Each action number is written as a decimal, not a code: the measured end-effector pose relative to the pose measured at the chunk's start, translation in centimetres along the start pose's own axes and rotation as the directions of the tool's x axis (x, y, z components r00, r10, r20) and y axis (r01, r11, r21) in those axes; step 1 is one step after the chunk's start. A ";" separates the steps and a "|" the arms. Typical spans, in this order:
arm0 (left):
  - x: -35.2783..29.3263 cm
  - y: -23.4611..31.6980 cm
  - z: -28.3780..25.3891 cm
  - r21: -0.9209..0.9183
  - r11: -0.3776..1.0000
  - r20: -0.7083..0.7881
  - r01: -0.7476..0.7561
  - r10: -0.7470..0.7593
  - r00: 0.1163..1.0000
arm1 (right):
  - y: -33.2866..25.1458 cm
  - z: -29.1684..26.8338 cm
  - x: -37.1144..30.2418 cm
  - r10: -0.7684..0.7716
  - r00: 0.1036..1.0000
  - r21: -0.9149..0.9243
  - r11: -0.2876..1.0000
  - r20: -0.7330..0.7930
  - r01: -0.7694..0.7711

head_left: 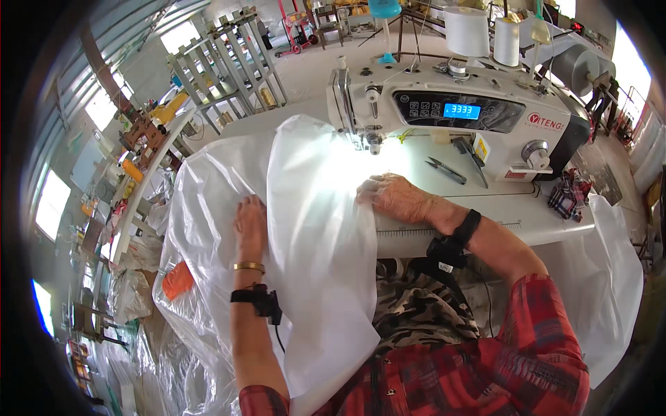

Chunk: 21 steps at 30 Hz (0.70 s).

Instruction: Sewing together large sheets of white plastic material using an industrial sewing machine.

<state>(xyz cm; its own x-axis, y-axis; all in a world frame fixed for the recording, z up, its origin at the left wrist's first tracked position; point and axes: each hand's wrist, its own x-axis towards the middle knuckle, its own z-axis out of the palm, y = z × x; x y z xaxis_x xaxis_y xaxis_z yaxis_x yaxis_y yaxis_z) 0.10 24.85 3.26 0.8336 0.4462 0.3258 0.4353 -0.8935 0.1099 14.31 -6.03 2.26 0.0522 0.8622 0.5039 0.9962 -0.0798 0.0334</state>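
A large white translucent plastic sheet (pixel 312 229) drapes over the sewing machine's table and down over my lap. Its upper part runs under the brightly lit needle area of a white sewing machine (pixel 374 87). My left hand (pixel 250 220) lies on the sheet left of a raised fold, fingers stretched forward. At the sheet's right edge, just in front of the needle, my right hand (pixel 394 197) has its bent fingers closed on the material; the fingertips are partly hidden. Glare blurs the spot under the presser foot.
Dark thread snips (pixel 446 170) and a black-handled tool (pixel 470 161) lie right of the needle. White thread cones (pixel 466 31) stand behind the machine. A dark tangled bundle (pixel 570 195) sits at the table's right end. An orange piece (pixel 178 281) shows at the left, near a grey metal rack (pixel 225 69).
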 end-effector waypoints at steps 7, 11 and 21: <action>-2.7 -5.9 0.9 0.208 0.969 -0.073 -0.136 0.154 0.985 | 0.4 -0.2 0.0 0.134 0.989 -0.102 0.986 0.059 -0.128; -9.4 -13.4 -0.9 0.284 0.959 0.106 -0.007 -0.024 0.994 | 1.6 -1.3 -1.2 0.274 0.959 -0.186 0.949 0.077 -0.256; -11.8 -4.1 -9.9 0.206 0.965 -0.060 -0.163 0.178 0.982 | -6.9 -4.2 -3.2 0.132 0.978 -0.117 0.982 -0.159 -0.152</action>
<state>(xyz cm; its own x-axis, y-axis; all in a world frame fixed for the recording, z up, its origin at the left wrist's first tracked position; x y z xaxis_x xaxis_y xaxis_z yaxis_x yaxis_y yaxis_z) -14.85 22.76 8.24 0.8760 0.2761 0.3956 0.3547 -0.9244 -0.1403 6.97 -10.38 4.05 0.1718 0.7536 0.6344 0.9618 -0.2675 0.0574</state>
